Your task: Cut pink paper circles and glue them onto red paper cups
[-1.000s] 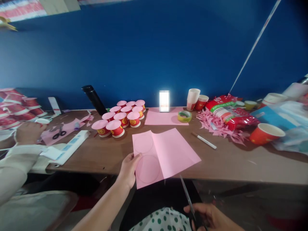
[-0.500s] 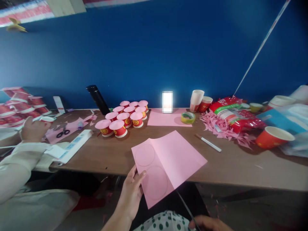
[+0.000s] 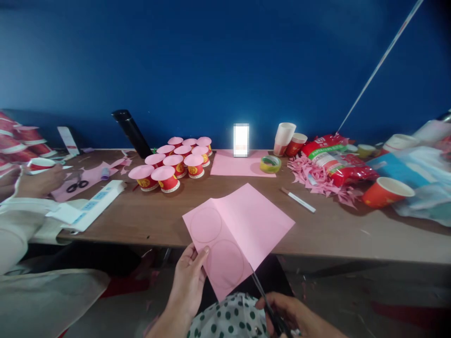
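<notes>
A folded sheet of pink paper (image 3: 259, 223) hangs over the table's front edge, its crease running down the middle. Two circles are drawn on its left half. My left hand (image 3: 188, 277) pinches the left edge of the sheet, thumb on top. Low in the view, my right hand (image 3: 287, 310) grips a pair of dark scissors (image 3: 262, 291). The blades reach the sheet's lower edge at the crease. How far apart the blades are, I cannot tell.
Red cups with pink discs (image 3: 166, 173) stand left of centre beside a black flask (image 3: 130, 134). A co-worker's hand (image 3: 42, 180) holds a cup at the left, near a power strip (image 3: 95, 206). Tape (image 3: 270, 164), a marker (image 3: 299, 201), paper scraps (image 3: 327, 188) and an orange-red cup (image 3: 387, 191) lie rightward.
My right hand has risen into view with the scissors, and the blades now meet the sheet's lower edge further up the crease. The whole view has shifted slightly.
</notes>
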`<state>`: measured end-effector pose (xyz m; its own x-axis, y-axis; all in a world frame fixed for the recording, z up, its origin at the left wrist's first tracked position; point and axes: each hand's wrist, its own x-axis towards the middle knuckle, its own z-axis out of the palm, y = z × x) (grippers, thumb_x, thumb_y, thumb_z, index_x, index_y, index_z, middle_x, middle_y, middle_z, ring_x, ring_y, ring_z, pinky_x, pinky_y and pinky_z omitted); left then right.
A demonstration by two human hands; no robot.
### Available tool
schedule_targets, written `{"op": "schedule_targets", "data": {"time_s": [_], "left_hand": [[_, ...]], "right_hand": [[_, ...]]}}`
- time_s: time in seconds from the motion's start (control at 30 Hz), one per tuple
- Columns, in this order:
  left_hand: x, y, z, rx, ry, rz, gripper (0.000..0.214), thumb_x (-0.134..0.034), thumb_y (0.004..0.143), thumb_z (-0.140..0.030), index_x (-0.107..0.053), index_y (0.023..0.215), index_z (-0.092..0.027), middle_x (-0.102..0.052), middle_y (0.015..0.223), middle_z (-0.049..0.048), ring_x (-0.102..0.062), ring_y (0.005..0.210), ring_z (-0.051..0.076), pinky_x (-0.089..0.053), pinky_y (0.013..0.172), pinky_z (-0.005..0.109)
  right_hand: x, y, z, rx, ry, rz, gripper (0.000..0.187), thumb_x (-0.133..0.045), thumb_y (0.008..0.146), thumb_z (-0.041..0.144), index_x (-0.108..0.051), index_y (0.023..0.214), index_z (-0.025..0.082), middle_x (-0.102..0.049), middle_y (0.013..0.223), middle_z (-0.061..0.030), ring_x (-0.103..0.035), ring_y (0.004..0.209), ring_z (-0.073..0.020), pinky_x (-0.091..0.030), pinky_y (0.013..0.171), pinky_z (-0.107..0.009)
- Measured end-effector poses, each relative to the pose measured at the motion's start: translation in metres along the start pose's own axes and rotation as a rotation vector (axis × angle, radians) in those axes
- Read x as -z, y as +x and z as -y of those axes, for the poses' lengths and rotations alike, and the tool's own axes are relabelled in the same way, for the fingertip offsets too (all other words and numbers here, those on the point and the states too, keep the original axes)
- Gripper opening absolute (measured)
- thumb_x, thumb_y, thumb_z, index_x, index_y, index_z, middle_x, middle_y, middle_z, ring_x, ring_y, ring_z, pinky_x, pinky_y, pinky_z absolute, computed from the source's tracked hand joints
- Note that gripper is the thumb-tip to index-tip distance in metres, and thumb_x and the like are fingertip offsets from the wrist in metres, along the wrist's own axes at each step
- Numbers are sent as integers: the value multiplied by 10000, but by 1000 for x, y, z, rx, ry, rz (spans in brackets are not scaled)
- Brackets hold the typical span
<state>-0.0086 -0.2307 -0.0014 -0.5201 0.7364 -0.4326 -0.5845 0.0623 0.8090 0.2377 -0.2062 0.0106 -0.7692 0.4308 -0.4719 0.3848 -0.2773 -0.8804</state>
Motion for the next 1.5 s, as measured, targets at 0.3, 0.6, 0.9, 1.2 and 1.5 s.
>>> {"op": "schedule_targets", "data": {"time_s": [0.3, 0.6, 0.9, 1.2, 1.5], "left_hand": [[0, 0, -3, 7, 38, 13, 488, -738, 631, -183, -562, 1086, -163, -678, 988, 85, -654, 853, 195, -541, 690, 264], [4, 2, -1, -2, 68, 33, 494, -731, 647, -208, -561, 1108, -155, -680, 972, 83, -652, 839, 179, -530, 691, 244], [5, 2, -1, 5, 66, 40, 497, -737, 636, -210, -569, 1099, -144, -684, 948, 78, -650, 803, 156, -517, 684, 223], [5, 3, 0, 7, 62, 32, 516, -750, 618, -229, -576, 1098, -157, -685, 959, 77, -652, 802, 158, -519, 678, 224], [3, 2, -2, 17, 59, 30, 510, -751, 613, -218, -578, 1088, -148, -691, 934, 75, -655, 795, 164, -519, 687, 236]], "right_hand": [[-2, 16, -4, 146, 77, -12, 567, -586, 718, 536, -493, 1147, 179, -527, 852, -24, -472, 742, -147, -390, 666, -263], [1, 18, 6, 164, 4, -40, 436, -578, 749, 386, -524, 1120, 164, -540, 803, -14, -477, 692, -132, -391, 619, -241], [4, 19, 6, 149, -103, -65, 427, -580, 727, 272, -532, 1136, 160, -575, 832, -22, -490, 702, -132, -404, 604, -231], [3, 19, 11, 133, -117, -55, 417, -576, 723, 282, -547, 1121, 159, -583, 825, -23, -496, 692, -136, -400, 596, -236], [6, 20, 9, 137, -127, -48, 423, -584, 722, 248, -543, 1134, 161, -592, 836, -22, -500, 705, -135, -398, 592, -225]]}}
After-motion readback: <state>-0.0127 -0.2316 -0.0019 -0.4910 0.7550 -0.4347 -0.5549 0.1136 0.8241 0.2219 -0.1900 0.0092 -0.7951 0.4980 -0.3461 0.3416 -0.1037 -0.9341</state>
